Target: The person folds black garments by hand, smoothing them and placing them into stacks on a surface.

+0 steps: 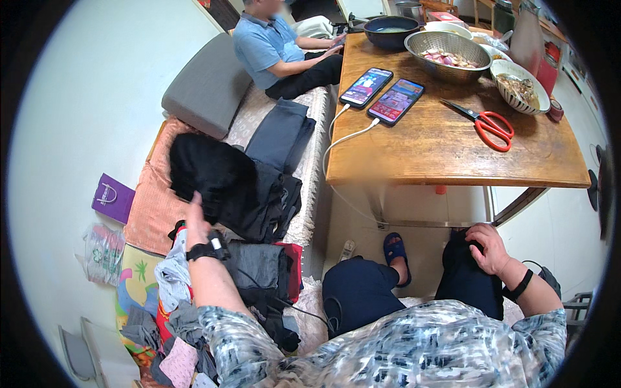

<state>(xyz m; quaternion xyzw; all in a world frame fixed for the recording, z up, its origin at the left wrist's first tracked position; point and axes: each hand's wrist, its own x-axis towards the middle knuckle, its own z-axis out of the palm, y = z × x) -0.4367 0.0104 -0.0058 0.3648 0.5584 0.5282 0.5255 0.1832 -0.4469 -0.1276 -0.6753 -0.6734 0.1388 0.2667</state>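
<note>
My left hand (197, 220) is stretched out over the sofa at the lower edge of a bundled black garment (208, 169). It is seen edge-on, so whether it touches or holds the cloth cannot be told. Below the wrist lies a crumpled light grey printed garment (173, 279). Folded dark grey clothes (259, 262) are stacked to its right, on something red. Beyond the black garment, dark folded trousers (279, 128) lie along the seat. My right hand (489, 248) rests on my right knee, fingers spread and holding nothing.
A wooden table (412, 160) bears two charging phones (366, 87), red-handled scissors (492, 128), a metal colander (446, 53) of cut pinkish pieces and a striped bowl (521, 89). A white cable (324, 160) hangs off its edge. Another person (271, 51) sits on the sofa's far end.
</note>
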